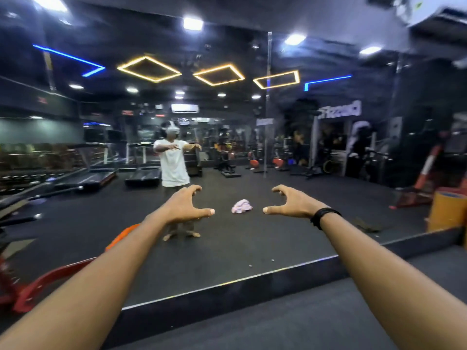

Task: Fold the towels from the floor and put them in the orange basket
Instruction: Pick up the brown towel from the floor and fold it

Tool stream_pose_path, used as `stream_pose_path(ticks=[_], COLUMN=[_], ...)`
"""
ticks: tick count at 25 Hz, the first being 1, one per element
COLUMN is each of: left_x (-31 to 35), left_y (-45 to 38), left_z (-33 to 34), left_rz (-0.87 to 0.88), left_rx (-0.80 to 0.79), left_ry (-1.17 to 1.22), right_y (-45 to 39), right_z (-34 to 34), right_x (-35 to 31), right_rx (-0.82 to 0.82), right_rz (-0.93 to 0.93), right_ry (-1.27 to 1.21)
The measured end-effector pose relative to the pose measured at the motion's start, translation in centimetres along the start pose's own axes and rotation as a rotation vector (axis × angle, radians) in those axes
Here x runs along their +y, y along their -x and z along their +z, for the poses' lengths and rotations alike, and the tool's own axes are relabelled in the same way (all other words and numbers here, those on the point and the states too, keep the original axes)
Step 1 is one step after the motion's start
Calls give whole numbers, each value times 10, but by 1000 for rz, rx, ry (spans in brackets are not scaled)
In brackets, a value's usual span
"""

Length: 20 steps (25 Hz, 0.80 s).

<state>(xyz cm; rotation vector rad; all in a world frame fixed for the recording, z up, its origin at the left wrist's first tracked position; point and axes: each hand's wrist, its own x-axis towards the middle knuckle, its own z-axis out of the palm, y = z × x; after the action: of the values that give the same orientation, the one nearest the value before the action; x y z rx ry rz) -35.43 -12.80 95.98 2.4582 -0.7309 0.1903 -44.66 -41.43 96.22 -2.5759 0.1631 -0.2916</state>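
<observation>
My left hand (pixel 185 204) and my right hand (pixel 294 202) are stretched out in front of me at chest height, palms facing each other. Their fingers are spread and curled, and they hold nothing. Between them, farther off, a crumpled pink towel (pixel 241 206) lies on the dark floor, seen in the big wall mirror. A dark crumpled cloth (pixel 366 225) lies to its right, also in the mirror. An orange object (pixel 123 235) peeks out beside my left forearm; most of it is hidden, so I cannot tell what it is.
The mirror's lower edge (pixel 227 282) runs across the floor ahead. A person in a white shirt (pixel 173 162) with arms out shows in it. An orange-yellow cylinder (pixel 446 212) stands at the right, red equipment frames (pixel 38 284) at the left, treadmills (pixel 88 176) behind.
</observation>
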Motion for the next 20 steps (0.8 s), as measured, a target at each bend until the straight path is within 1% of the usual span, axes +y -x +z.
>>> stream_pose_path(ticks=[4,8,15,20], left_x=[91,189,319,383], left_y=[-60,-106,-149,-184], left_z=[76,154,252,313], left_rz=[148,288,467,563], left_rx=[-75,-188,-296,-369], left_ry=[58,114,202,255], right_y=[31,77,148,162], right_z=[-76,-142,-220,-248], right_x=[104,200,298,351], right_rx=[103,201,312,339], right_rz=[171,332,541,645], right_ry=[45,54,162,206])
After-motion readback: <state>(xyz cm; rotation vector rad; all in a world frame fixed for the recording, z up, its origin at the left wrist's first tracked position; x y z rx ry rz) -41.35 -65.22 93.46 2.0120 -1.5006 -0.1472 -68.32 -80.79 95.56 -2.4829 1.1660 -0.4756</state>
